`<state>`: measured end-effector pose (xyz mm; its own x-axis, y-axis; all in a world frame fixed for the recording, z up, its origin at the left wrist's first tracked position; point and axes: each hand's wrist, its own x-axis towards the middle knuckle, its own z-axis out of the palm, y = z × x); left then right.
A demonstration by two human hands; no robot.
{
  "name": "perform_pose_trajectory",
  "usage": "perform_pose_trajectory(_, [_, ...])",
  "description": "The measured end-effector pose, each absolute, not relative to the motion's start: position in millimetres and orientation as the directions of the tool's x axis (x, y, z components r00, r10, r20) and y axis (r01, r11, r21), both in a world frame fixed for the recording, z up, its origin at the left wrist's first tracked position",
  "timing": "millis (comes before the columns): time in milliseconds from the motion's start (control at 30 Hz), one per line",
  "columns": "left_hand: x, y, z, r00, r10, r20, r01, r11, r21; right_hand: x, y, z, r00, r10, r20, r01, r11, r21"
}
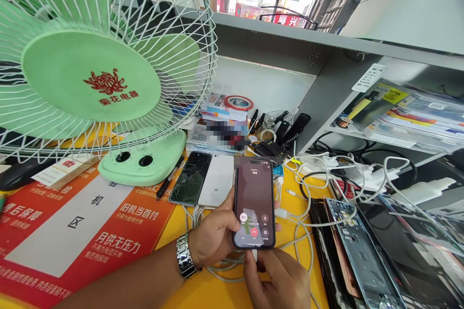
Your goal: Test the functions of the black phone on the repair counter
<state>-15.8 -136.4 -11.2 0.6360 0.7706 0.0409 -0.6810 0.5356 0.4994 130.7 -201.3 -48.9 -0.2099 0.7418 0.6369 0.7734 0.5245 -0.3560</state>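
My left hand (212, 234), a metal watch (185, 255) on its wrist, is wrapped round a smartphone (254, 188) held upright. A call screen with "114" and a red hang-up button is lit on it, and the thumb rests by its lower left edge. Below the phone, my right hand (281, 277) pinches a white charging cable plug (254, 254) against the bottom edge; I cannot tell how far it is inserted. Behind lie a phone with a cracked screen (192, 177) and a white phone (216, 181), side by side on the yellow table (166, 277).
A green fan (90, 77) fills the upper left above a red-orange printed mat (119, 227). White cables (302, 224) tangle to the right, near stacked phone parts (362, 251). Books (224, 111) and a grey shelf (326, 87) stand at the back.
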Motion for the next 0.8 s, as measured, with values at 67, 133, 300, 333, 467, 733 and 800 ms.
perform_pose_trajectory(67, [-16.3,-136.1,-11.6,0.635,0.772,0.034,-0.675,0.532,0.511,129.8,-202.2,-49.6,-0.187,0.753,0.631,0.779,0.505,-0.372])
perform_pose_trajectory(133, [-16.5,-135.7,-12.0,0.631,0.776,0.025,-0.671,0.528,0.521,129.6,-202.5,-50.6,-0.179,0.751,0.635,0.783,0.500,-0.370])
perform_pose_trajectory(300, [-16.2,-135.8,-13.6,0.635,0.772,0.029,-0.672,0.534,0.513,130.8,-200.2,-51.9,-0.217,0.729,0.650,0.783,0.527,-0.330])
perform_pose_trajectory(333, [-16.2,-136.0,-14.0,0.636,0.771,0.030,-0.674,0.535,0.510,131.0,-199.9,-51.9,-0.214,0.730,0.649,0.785,0.524,-0.331])
perform_pose_trajectory(467, [-16.0,-136.1,-15.2,0.637,0.770,0.035,-0.674,0.534,0.511,131.4,-200.4,-52.0,-0.212,0.727,0.653,0.784,0.526,-0.331])
perform_pose_trajectory(733, [-16.3,-135.0,-17.5,0.645,0.763,0.040,-0.668,0.538,0.514,132.2,-200.2,-53.0,-0.222,0.727,0.650,0.781,0.532,-0.328])
perform_pose_trajectory(800, [-16.6,-134.8,-17.6,0.646,0.762,0.042,-0.667,0.537,0.516,132.1,-200.1,-52.2,-0.220,0.726,0.651,0.780,0.532,-0.330])
